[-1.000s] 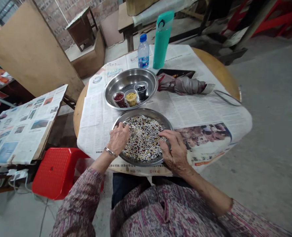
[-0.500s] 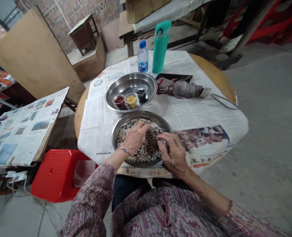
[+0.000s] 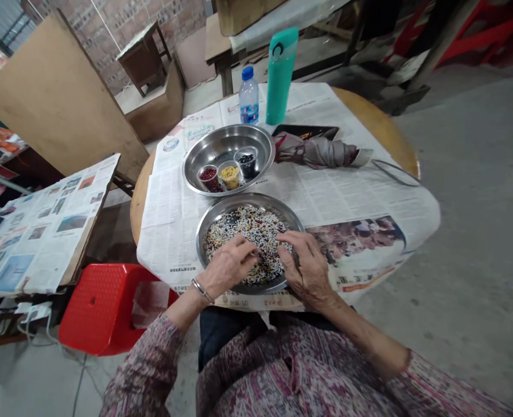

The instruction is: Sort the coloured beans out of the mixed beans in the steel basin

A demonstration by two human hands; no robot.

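Directly in front of me, a steel basin (image 3: pixel 200 234) holds a loose mix of white, black, yellow and dark red grains and beans (image 3: pixel 256 227). Over its near left part is my left hand (image 3: pixel 228 265), wearing a bangle, with thumb and fingertips pinched together; whatever they hold is too small to make out. My right hand (image 3: pixel 307 271) rests at the right rim, fingers curved and apart from the thumb, nothing visible between them. Behind stands a second steel basin (image 3: pixel 215 145) with clear cups of red beans (image 3: pixel 208 177), yellow beans (image 3: pixel 229 176) and black beans (image 3: pixel 246 165).
Newspaper (image 3: pixel 361 197) covers the round table. A water bottle (image 3: pixel 249 95), a green flask (image 3: pixel 281 78), a dark tray (image 3: pixel 308 132) and a folded umbrella (image 3: pixel 317 150) stand or lie beyond the basins. To the left are a red stool (image 3: pixel 95 307) and another newspaper-covered table (image 3: pixel 48 226).
My left hand has drawn back towards me and its fingers have closed into a pinch. The beans in the near basin lie spread differently. My right hand has hardly moved.
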